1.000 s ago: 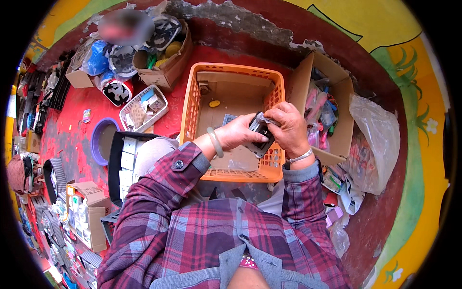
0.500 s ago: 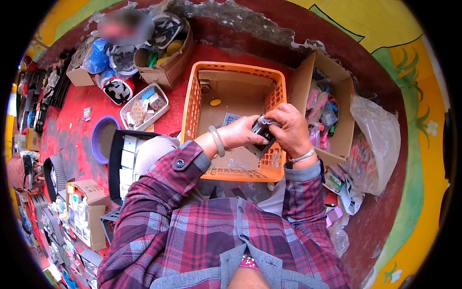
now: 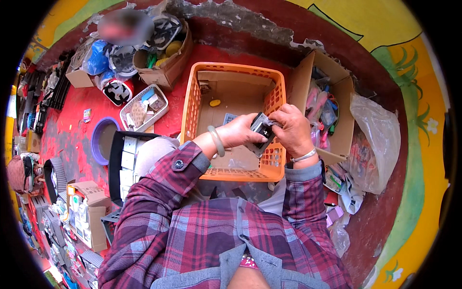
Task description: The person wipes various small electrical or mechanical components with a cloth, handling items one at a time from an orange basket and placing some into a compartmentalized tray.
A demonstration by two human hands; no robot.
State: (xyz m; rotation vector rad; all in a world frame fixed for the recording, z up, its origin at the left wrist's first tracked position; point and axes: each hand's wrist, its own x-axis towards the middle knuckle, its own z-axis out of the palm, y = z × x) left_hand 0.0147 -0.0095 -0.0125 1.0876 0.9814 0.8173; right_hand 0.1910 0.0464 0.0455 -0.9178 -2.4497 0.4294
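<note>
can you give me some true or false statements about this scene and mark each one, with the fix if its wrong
1. The left hand holds a small dark object. True.
2. The right hand is inside the open cardboard box. False: the right hand is at the small dark object, pinching crumpled greyish material.
3. A small yellow item lies in the orange basket. True.
4. Both wrists are bare. False: a pale bangle is on the left wrist and a silver bracelet on the right.
5. A white basket lies left of the orange basket. True.
6. The purple basin sits in the orange basket. False: the purple basin is outside it, to the left.
</note>
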